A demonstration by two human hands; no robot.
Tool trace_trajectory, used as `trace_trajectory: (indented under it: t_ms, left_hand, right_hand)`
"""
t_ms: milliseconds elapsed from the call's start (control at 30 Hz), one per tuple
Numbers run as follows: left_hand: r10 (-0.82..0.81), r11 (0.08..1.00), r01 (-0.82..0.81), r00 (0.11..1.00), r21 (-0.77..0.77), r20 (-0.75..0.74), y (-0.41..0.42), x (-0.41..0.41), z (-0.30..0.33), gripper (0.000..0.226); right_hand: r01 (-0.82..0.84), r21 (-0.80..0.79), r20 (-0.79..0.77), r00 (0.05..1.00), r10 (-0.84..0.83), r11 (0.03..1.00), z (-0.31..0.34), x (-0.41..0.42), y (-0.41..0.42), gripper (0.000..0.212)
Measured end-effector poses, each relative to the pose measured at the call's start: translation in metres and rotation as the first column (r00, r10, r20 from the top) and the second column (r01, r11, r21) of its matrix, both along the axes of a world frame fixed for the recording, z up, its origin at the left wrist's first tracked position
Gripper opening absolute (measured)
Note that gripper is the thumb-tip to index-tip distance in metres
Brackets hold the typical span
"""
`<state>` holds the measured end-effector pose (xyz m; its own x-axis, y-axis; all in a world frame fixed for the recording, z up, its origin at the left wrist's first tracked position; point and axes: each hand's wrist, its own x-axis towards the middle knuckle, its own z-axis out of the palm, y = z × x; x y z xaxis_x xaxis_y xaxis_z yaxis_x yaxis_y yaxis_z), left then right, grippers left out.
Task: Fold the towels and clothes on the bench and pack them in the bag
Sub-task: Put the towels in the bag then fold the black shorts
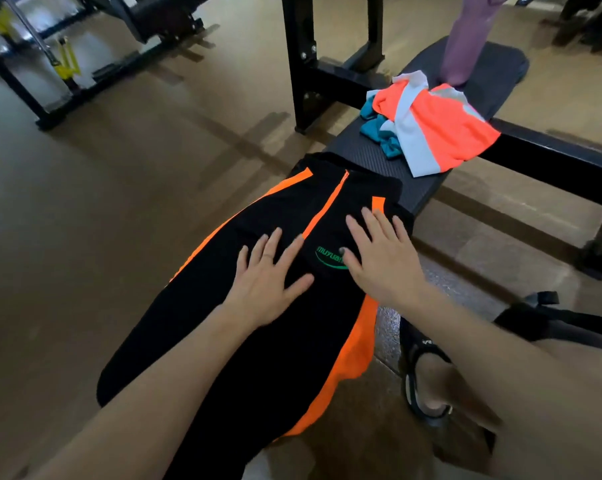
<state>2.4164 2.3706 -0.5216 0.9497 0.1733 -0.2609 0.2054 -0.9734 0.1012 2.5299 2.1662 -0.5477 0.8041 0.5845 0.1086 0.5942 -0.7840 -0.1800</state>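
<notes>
- A dark padded bench [389, 161] runs from near centre to far right.
- A black jacket with orange stripes [258, 323] lies spread over its near end (a green logo shows on the chest).
- Farther along lies an orange-and-grey garment [441, 123], partly over a teal cloth [375, 128].
- A mauve cloth [462, 46] touches the far end.

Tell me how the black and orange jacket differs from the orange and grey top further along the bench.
The black jacket lies spread flat along the bench; the orange and grey top sits crumpled in a heap. The left hand and right hand press on the jacket, while nothing touches the top. The jacket is mostly black with orange stripes; the top is mostly orange with grey bands. Both rest on the bench, unfolded.
</notes>
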Motion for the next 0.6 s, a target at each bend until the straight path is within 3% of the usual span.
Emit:
trace_trajectory:
  t_ms: [200,300,600]
  left_hand:
    - [0.042,0.999,-0.042,0.999,0.015,-0.004,0.019,0.122,-0.016,0.070]
    - [0.018,1.000,-0.018,1.000,0.023,0.002,0.019,0.169,-0.028,0.070]
    - [-0.046,0.998,0.044,0.998,0.050,0.040,0.012,0.222,-0.043,0.071]
  right_hand:
    - [-0.069,-0.191,-0.157,0.987,0.039,0.979,-0.017,0.082,0.000,0.077]
    - [-0.030,-0.177,-0.162,0.987,0.001,0.984,-0.025,0.099,-0.013,0.086]
    - [-0.023,-0.093,-0.139,0.990,0.010,0.995,-0.034,0.127,-0.021,0.082]
